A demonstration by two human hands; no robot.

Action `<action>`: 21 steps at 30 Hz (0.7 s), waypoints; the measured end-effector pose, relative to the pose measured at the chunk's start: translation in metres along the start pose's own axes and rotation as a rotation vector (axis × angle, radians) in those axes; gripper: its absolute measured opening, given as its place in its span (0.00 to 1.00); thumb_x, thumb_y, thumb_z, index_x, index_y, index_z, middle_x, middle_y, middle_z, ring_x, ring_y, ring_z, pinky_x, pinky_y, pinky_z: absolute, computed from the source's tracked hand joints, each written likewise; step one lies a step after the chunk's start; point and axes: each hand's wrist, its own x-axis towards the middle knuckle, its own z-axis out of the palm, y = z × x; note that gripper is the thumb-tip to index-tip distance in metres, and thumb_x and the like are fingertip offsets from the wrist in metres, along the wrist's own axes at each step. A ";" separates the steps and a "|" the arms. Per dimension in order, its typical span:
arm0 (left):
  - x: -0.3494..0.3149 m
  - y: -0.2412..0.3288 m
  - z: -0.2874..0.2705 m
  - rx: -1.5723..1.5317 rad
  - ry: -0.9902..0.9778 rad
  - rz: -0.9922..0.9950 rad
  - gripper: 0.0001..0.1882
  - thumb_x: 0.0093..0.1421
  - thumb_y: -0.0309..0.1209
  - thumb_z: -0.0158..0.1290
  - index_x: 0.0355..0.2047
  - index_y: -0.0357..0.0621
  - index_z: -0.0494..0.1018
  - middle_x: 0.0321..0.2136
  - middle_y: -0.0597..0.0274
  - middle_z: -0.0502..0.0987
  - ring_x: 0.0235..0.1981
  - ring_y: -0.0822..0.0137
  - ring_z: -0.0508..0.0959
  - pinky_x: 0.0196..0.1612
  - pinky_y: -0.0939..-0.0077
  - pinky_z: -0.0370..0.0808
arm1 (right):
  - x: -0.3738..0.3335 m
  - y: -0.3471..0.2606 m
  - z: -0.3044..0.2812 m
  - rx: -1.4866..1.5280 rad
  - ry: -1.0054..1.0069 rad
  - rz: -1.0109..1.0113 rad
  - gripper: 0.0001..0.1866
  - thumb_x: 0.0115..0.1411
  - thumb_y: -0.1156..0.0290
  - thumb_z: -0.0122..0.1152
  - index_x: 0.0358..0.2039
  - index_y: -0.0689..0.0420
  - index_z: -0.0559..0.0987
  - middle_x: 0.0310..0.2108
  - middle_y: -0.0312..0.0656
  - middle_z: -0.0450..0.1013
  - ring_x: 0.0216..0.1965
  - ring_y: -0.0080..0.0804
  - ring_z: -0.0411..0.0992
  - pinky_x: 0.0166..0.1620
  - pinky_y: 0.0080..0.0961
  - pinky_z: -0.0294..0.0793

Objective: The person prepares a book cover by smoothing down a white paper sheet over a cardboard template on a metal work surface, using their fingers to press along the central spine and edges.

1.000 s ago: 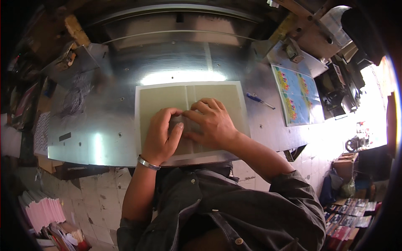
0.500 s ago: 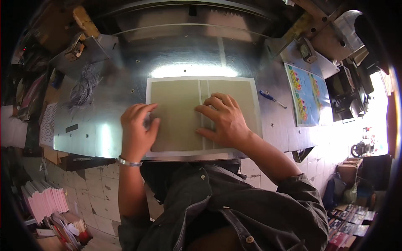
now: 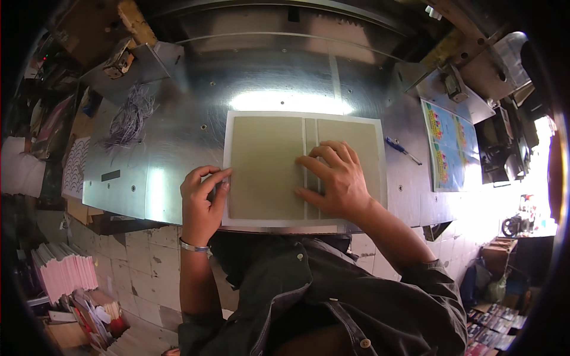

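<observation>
The left hand (image 3: 205, 193), half-curled, meets the left edge of a flat tan cardboard rectangle (image 3: 267, 166) with white margins, any pinch unclear; the right hand (image 3: 338, 181) rests loosely spread across it, gripping nothing, on the grey metal desk (image 3: 184, 148).

A shiny metal table (image 3: 184, 139) stretches past both hands. On it, a white sheet (image 3: 303, 223) bearing grey-brown boards (image 3: 267, 166) lies under the right hand (image 3: 339, 181), its left edge beside the left hand (image 3: 203, 193). Beyond and right of the right hand lies a blue pen (image 3: 404, 151), with a colourful printed sheet (image 3: 452, 145) farther right; beyond and left of the left hand, a tangle of thin strips (image 3: 132, 115).
</observation>
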 end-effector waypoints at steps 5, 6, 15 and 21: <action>-0.002 0.004 -0.004 -0.051 -0.014 -0.037 0.16 0.68 0.27 0.64 0.55 0.48 0.88 0.55 0.56 0.81 0.55 0.52 0.79 0.58 0.58 0.76 | -0.003 0.001 0.002 0.012 -0.015 0.009 0.33 0.56 0.51 0.81 0.61 0.46 0.84 0.57 0.42 0.77 0.68 0.49 0.70 0.76 0.60 0.62; -0.002 0.004 -0.005 -0.056 -0.013 -0.029 0.16 0.67 0.25 0.64 0.55 0.47 0.88 0.55 0.55 0.81 0.55 0.52 0.79 0.59 0.58 0.76 | -0.002 0.001 0.002 0.002 -0.018 0.013 0.33 0.56 0.51 0.81 0.61 0.46 0.84 0.57 0.42 0.77 0.68 0.49 0.70 0.76 0.60 0.62; -0.011 -0.002 0.000 -0.134 0.022 -0.106 0.12 0.67 0.22 0.63 0.50 0.42 0.88 0.55 0.54 0.81 0.53 0.55 0.82 0.56 0.63 0.80 | 0.002 -0.004 -0.003 -0.015 -0.002 0.001 0.34 0.52 0.55 0.83 0.60 0.47 0.86 0.55 0.41 0.78 0.66 0.49 0.72 0.73 0.56 0.67; -0.012 -0.001 0.004 -0.172 0.054 -0.118 0.11 0.68 0.22 0.63 0.49 0.40 0.88 0.52 0.54 0.82 0.52 0.57 0.83 0.57 0.64 0.80 | 0.001 -0.001 -0.002 0.013 -0.011 0.013 0.33 0.55 0.50 0.81 0.60 0.47 0.85 0.56 0.42 0.77 0.67 0.50 0.71 0.75 0.59 0.62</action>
